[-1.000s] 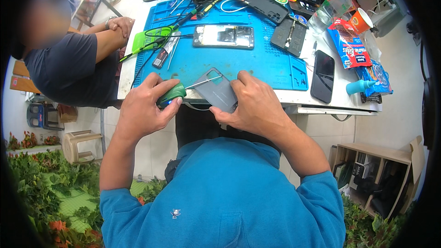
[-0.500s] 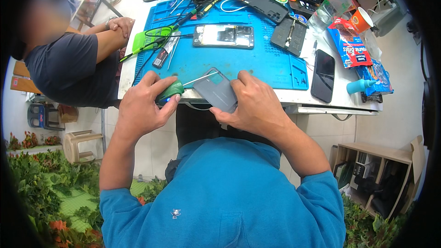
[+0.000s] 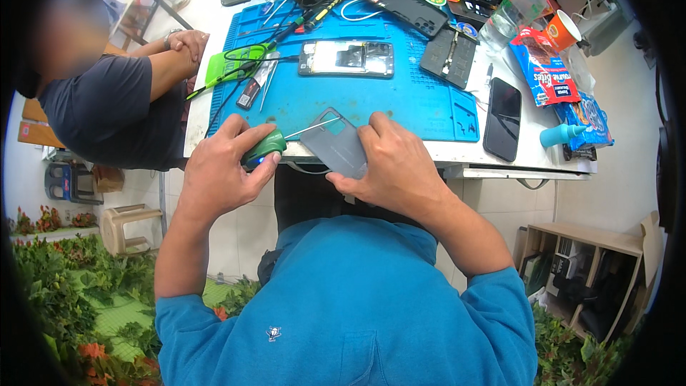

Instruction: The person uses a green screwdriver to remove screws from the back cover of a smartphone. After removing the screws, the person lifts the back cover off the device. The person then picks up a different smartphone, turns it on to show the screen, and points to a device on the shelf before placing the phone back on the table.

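My left hand (image 3: 227, 168) is closed around the green handle of a screwdriver (image 3: 269, 146). Its thin metal shaft points right, with the tip over the camera end of a grey phone back cover (image 3: 337, 150); whether the tip touches it I cannot tell. My right hand (image 3: 396, 161) grips that cover along its right edge, fingers above and thumb below. The cover is tilted at the near edge of the blue work mat (image 3: 421, 118). Farther back on the mat lies an opened phone (image 3: 346, 58) with its insides showing.
Left of the opened phone are a green tool (image 3: 232, 61) with black cables and a small battery-like pack (image 3: 251, 89). At right lie a dark phone part (image 3: 449, 56), a black phone (image 3: 503, 118), a teal bottle (image 3: 561, 134) and snack packets (image 3: 543, 71). A person (image 3: 107, 100) sits at the left.
The screwdriver's tip has shifted slightly down and left over the cover. Both hands keep their grips and have hardly moved.
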Demonstrator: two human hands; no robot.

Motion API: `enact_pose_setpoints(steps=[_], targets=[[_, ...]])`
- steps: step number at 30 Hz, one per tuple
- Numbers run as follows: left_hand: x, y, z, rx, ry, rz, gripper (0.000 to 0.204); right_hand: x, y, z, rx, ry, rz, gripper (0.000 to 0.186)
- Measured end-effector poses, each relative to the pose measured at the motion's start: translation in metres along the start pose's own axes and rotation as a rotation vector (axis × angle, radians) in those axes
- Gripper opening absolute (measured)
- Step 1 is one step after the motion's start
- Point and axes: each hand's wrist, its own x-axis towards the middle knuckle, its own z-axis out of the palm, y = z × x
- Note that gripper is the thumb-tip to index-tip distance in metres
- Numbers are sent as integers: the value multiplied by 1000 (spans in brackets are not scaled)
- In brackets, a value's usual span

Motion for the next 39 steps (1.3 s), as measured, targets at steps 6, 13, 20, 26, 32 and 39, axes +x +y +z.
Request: enact_pose_setpoints(steps=[6, 13, 20, 26, 32, 39], targets=[[1, 0, 0, 19, -3, -6, 41, -2, 4, 7, -3, 56, -9, 61], [2, -1, -1, 12, -14, -18, 42, -2, 4, 8, -11, 51, -8, 61], [0, -1, -1, 34, -5, 3, 42, -1, -1, 2, -4, -15, 14, 59], [1, -2, 0, 32, 3, 9, 42, -2, -1, 2, -2, 1, 12, 58], [2, -3, -2, 15, 4, 16, 40, -2, 1, 0, -4, 11, 6, 57], [3, -7, -1, -2, 1, 21, 41, -1, 5, 0, -1, 4, -9, 56]])
